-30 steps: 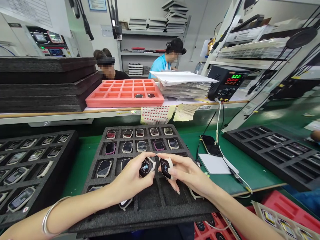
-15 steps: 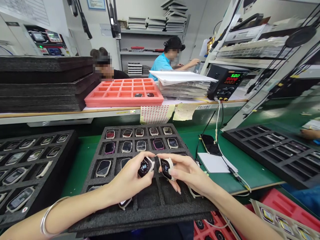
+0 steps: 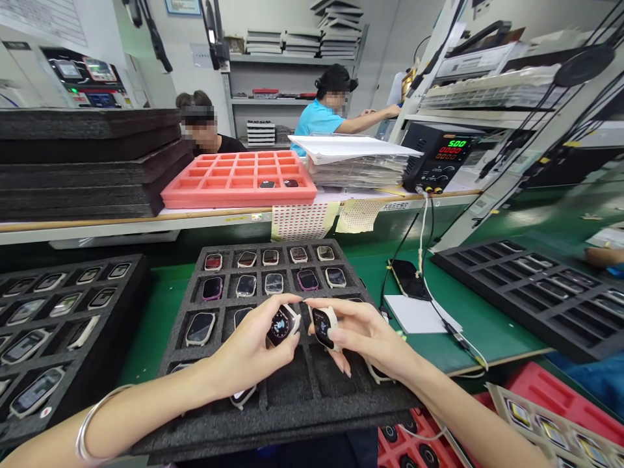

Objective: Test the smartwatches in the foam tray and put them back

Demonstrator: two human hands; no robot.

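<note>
While the left hand (image 3: 253, 335) grips one watch (image 3: 281, 325), the right hand (image 3: 370, 328) grips a second watch (image 3: 322, 325), and both are held up side by side just over the black foam tray (image 3: 292, 416). On each hand the fingers are bent in, open only as much as the watch is thick. Both screens are lit with a small picture. More watches (image 3: 200, 328) sit in the black foam tray's little boxes, and two of them have purple rims. Left of that tray is a dark tray (image 3: 100, 370) with watches in it too. To its right, on the green tabletop (image 3: 158, 289), lie a phone (image 3: 410, 279) and some white paper (image 3: 422, 316), with another dark tray (image 3: 502, 312) farther off. Behind the black foam tray, up on a shelf (image 3: 121, 227), sit a pink tray (image 3: 234, 198) and a black box (image 3: 441, 159) with glowing numbers. Two people are farther back, one in a blue top (image 3: 316, 121).
</note>
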